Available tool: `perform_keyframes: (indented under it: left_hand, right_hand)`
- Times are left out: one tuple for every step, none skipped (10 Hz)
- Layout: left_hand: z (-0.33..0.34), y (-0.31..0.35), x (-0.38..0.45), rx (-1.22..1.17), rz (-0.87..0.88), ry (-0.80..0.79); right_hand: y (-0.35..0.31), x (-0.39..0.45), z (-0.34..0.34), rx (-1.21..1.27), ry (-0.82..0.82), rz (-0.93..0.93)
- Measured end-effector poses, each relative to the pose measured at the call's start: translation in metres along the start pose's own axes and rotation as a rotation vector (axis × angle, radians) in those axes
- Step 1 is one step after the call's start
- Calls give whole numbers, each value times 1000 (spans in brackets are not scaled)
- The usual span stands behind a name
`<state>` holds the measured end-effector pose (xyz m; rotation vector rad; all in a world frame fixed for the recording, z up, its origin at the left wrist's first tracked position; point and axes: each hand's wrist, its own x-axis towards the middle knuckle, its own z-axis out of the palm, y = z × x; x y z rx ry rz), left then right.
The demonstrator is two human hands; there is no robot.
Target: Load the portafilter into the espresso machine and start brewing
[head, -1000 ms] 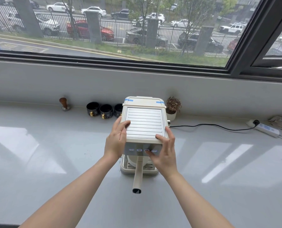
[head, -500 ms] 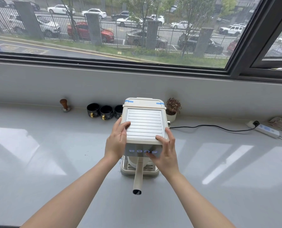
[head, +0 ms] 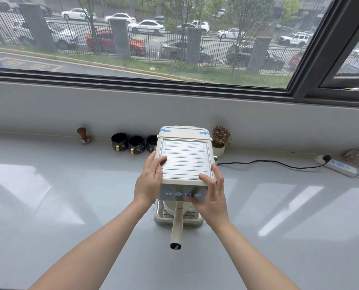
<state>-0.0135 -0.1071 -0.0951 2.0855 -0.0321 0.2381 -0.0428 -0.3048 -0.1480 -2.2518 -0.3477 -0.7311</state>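
Note:
A cream espresso machine (head: 185,160) with a ribbed metal top stands on the white counter. The portafilter (head: 176,227) sits under the machine's front, its long cream handle pointing toward me. Four lit blue buttons (head: 178,194) run along the front panel. My left hand (head: 150,180) grips the machine's left side, thumb on top. My right hand (head: 213,195) rests on the front right corner, fingers on top and the thumb touching the third button from the left.
Behind the machine to its left are three black cups (head: 135,144) and a wooden-handled tamper (head: 82,135). A small potted plant (head: 220,140) stands to its right. A black cord (head: 268,163) runs to a power strip (head: 337,165) at far right.
Both hands stay in place on the machine. My right thumb has settled onto the button row. The view has shifted slightly.

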Motion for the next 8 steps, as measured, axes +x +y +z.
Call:
perform_keyframes:
  left_hand:
    - [0,-1,1,-28,-5,-10]
    - [-1,0,0,-66,-22,-19]
    - [-2,1,0,-106,-40,-28]
    - [-3,1,-1,-121,-34,-34]
    - [-3,3,-1,-130,-29,-34]
    - [-4,1,-2,-131,-17,-33]
    - [-4,0,-3,-126,-18,-16]
    - [-2,1,-1,-115,-5,-9]
  right_hand:
    - [0,0,0,-8,5,-2]
    - [-1,0,-1,-20,8,3]
    - [-1,0,-1,-46,13,21]
    - [-4,3,-4,-89,-18,38]
    - [-10,12,-17,-126,-82,39]
    - [-34,34,-39,-122,-159,62]
    - [-79,73,-81,87,54,19]
    - [-153,103,-151,454,338,-109]
